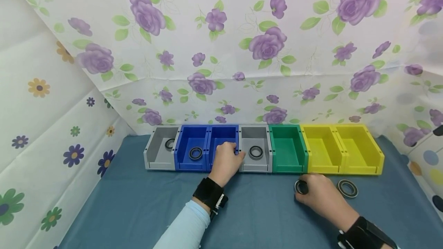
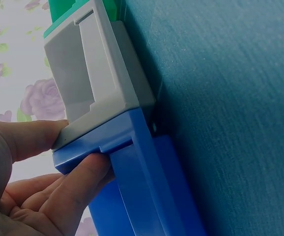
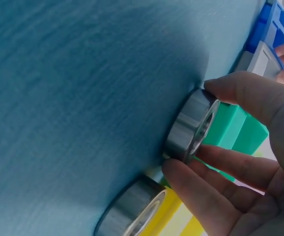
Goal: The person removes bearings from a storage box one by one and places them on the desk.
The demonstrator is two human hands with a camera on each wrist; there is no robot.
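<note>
My left hand (image 1: pixel 225 162) pinches the adjoining side walls of a blue bin (image 2: pixel 142 182) and the grey bin (image 2: pixel 110 64) beside it. The thumb lies on the grey bin's rim, and the forefinger reaches inside the blue wall. A bearing (image 1: pixel 256 158) lies flat in that grey bin. Between thumb and fingertips, my right hand (image 1: pixel 320 193) holds a ring-shaped ball bearing (image 3: pixel 184 125) tilted on edge, close over the cloth in front of the green bin (image 1: pixel 288 153). A larger bearing (image 1: pixel 354 190) lies on the cloth just beyond the right hand.
The bins stand in one row along the floral backdrop (image 1: pixel 238 41). Another blue bin (image 1: pixel 185 131) holds a bearing (image 1: pixel 195 159), and the leftmost grey bin (image 1: pixel 157 160) holds one too. Two yellow bins (image 1: pixel 361 166) end the row at right. Blue cloth (image 1: pixel 138 203) covers the table.
</note>
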